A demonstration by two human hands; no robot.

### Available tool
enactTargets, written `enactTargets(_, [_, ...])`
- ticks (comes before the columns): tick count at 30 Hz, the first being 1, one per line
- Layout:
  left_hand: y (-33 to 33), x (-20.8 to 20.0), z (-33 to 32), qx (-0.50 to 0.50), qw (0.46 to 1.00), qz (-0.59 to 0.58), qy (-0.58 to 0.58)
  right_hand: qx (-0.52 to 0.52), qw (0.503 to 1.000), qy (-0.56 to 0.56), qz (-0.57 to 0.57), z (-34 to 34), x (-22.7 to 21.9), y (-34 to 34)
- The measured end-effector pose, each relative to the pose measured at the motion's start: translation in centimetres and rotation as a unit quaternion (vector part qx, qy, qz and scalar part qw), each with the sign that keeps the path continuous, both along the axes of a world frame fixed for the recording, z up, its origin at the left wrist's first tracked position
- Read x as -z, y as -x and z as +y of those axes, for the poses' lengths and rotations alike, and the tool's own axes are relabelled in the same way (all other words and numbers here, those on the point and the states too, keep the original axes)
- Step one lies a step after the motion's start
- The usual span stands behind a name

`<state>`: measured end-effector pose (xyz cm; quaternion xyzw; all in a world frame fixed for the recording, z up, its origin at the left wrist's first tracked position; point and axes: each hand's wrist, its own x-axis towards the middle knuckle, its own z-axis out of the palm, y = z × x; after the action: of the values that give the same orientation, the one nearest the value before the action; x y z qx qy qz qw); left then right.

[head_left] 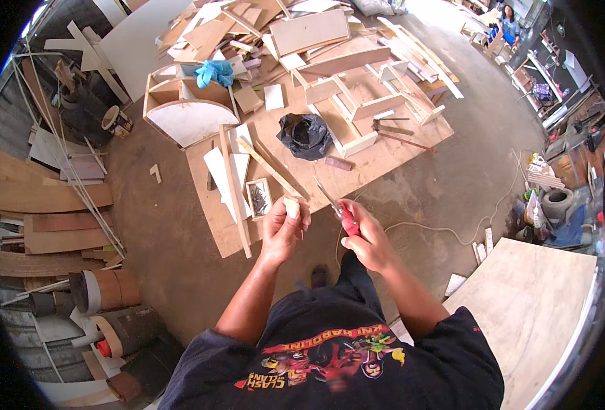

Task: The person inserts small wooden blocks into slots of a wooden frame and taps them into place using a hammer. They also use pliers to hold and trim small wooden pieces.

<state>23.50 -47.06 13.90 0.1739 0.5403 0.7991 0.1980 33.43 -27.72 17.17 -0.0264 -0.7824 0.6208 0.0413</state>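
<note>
My left hand (283, 231) is closed, its thumb and fingers pinching a small pale piece (291, 206), too small to identify. Just beyond those fingers ends a narrow wooden strip (272, 169); whether they touch it is unclear. In my right hand (369, 240) is a hand tool with a red handle (348, 220) and a slim metal blade (325, 191) that points up and left. The two hands are apart, in front of the near edge of a plywood worktop (377, 171). Beside my left hand sits a small wooden box (258, 197) holding dark nails or screws.
A black plastic bag (304, 137) and a wooden frame (347, 102) lie on the worktop. At its left stands a curved wooden unit (189, 113) with a blue cloth (213, 73) on top. Offcuts pile behind. A cord (446, 236) crosses the floor; a plywood sheet (521, 294) is at right.
</note>
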Motion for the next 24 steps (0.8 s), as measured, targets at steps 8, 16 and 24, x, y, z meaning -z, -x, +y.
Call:
enactTargets(8, [0.2,-1.3,0.3,0.033,0.996,0.084,-0.026,0.026,0.952,-0.264,0.153,0.8,-3.0,-0.9])
enactTargets(16, [0.6,-2.0,0.5,0.078,0.99,0.108,-0.041,0.039,0.939,-0.31,0.144,1.0,-3.8,-1.3])
enactTargets(24, [0.7,-1.4,0.6,0.09,0.99,0.106,-0.037,0.03,0.946,-0.297,0.124,0.8,-4.6,-1.9])
